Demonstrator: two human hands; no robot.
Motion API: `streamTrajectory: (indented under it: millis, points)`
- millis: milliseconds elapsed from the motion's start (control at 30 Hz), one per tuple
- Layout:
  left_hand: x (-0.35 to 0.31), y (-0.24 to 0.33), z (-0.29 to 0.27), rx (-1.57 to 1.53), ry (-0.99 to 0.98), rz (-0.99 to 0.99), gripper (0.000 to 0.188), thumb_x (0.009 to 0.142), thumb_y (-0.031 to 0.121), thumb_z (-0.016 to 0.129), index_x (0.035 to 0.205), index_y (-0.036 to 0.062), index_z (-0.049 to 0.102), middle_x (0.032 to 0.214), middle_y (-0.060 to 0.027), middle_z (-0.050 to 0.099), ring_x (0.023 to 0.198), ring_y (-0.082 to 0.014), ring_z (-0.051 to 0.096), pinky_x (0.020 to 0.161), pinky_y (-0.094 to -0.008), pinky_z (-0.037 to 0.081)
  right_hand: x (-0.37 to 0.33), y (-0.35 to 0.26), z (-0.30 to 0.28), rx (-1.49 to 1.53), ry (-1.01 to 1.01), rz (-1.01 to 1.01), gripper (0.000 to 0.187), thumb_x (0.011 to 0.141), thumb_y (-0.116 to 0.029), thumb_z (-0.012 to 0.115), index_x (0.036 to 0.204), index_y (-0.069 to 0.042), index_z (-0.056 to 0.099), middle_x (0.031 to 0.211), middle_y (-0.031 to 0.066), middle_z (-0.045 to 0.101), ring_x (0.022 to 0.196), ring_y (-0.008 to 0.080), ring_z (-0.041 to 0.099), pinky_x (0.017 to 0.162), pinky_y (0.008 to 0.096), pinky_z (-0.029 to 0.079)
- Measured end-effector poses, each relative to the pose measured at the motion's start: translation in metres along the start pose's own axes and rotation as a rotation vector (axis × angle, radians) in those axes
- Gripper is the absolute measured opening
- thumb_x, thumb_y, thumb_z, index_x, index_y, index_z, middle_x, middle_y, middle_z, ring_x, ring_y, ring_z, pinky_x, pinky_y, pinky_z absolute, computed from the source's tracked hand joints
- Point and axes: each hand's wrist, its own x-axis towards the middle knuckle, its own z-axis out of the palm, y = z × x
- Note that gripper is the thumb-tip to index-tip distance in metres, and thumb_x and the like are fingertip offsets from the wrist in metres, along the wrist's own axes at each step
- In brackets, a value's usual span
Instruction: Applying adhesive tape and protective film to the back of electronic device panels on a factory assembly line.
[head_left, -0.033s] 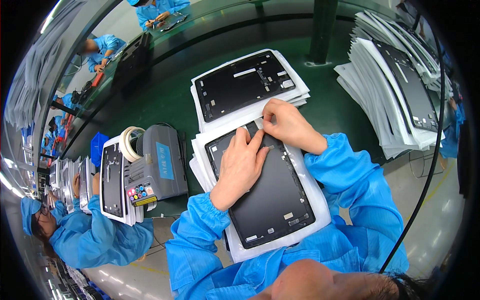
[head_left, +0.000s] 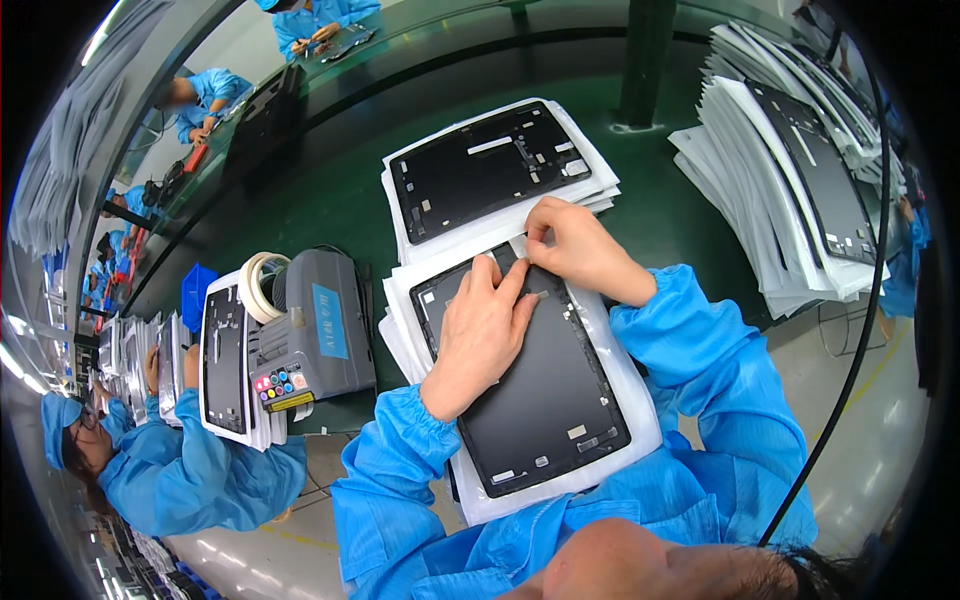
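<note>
A thin black tablet-like back panel (head_left: 535, 405), with small pale and metallic pads along its edges, lies on white wrapping sheets (head_left: 640, 425) in front of me. My left hand (head_left: 480, 325) rests on its upper part, fingers spread and slightly bent, fingertips near the far edge. At the far right corner my right hand (head_left: 580, 250) is closed in a pinch. A short pale strip (head_left: 517, 246) shows at its fingertips, beside my left fingers; the fingers partly hide it. Just beyond lies a similar black panel (head_left: 450, 185) on another stack of white sheets.
To the left stands a grey tape dispenser (head_left: 340, 330) with coloured buttons, cream tape rolls (head_left: 262, 288) and another panel (head_left: 222, 350) beside it. A tall stack of sheets (head_left: 730, 190) with panels is at right. A co-worker (head_left: 210, 465) sits at left; a black cable (head_left: 855, 370) hangs at right.
</note>
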Motion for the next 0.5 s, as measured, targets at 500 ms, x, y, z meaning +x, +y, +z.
streamTrajectory:
  millis: [500]
  points:
    - [0.0000,0.0012,-0.0001,0.002,-0.032,-0.025,0.038,0.086,0.014,0.065,0.120,-0.0006,0.059,0.091,-0.0140,0.044,0.081,-0.0294,0.052,0.071,-0.0394,0.045,0.0016,-0.0030,0.0047,-0.069,0.017,0.044,0.012,0.069,-0.008,0.065,0.066,0.004,0.062,0.078,0.0196,0.062,0.077,0.0350,0.062,0.072,0.0408,0.051]
